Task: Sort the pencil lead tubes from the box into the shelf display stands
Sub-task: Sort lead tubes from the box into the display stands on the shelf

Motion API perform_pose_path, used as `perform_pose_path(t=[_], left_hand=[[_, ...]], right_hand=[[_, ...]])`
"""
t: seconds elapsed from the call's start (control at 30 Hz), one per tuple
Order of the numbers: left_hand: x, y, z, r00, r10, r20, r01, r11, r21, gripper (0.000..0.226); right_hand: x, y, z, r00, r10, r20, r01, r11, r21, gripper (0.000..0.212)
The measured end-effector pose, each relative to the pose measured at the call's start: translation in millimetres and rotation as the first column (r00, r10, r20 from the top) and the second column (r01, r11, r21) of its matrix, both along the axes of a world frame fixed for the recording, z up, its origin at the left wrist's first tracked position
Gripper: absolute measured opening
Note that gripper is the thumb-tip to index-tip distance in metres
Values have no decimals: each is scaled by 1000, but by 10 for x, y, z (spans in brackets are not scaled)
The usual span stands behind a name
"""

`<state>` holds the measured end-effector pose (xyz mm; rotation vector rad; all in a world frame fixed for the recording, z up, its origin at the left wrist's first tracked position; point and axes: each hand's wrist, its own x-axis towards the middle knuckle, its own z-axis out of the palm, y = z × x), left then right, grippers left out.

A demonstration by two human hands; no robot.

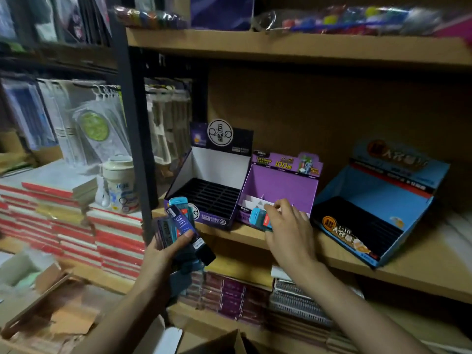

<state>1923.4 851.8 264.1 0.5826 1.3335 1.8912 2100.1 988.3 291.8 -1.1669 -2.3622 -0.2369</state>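
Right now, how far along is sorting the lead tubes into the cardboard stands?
Done: nothing; the dark purple stand, light purple stand and blue stand show no tubes. In hand: right hand holds a light blue tube at the light purple stand. Left: tube bundle in left hand.

Left: stacked red-and-white notebooks [76, 226], several piles side by side, with a white lidded jar [120, 183] standing on them just beside a black metal upright [132, 118]. Behind hang clear plastic packets [63, 118] on hooks, one holding a round green disc [93, 126]. Top: blurred multicoloured items in clear bags [357, 19]. Bottom centre: piled maroon books [229, 295] beside spiral-bound notebooks [298, 300]. Lower left: torn brown cardboard [63, 315].
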Motion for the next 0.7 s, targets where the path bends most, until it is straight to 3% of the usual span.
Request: perform_pose_path(t=[0.13, 0.23, 0.4, 0.47, 0.53, 0.7], left_hand=[[21, 149, -8, 998, -35, 42, 33, 999, 43, 29], [91, 195, -15, 997, -70, 16, 69, 996, 55, 29], [170, 208, -20, 996, -86, 17, 86, 996, 33, 38], [148, 201, -16, 997, -83, 10, 83, 996, 25, 38], [113, 188, -14, 997, -72, 9, 72, 997, 21, 37], [33, 156, -21, 998, -58, 13, 58, 998, 12, 36]], right_hand=[[47, 176, -46, 994, 14, 113, -16, 1000, 18, 49], [177, 208, -48, 994, 72, 79, -73, 997, 4, 51], [323, 113, 155, 948, 109, -298, -150, 982, -117, 57], [324, 95, 252, 871, 141, -471, -282, 928, -245, 52], [284, 115, 353, 778, 134, -614, -407, 852, -329, 33], [40, 271, 611, 540, 20, -841, -585, 727, -359, 16]])
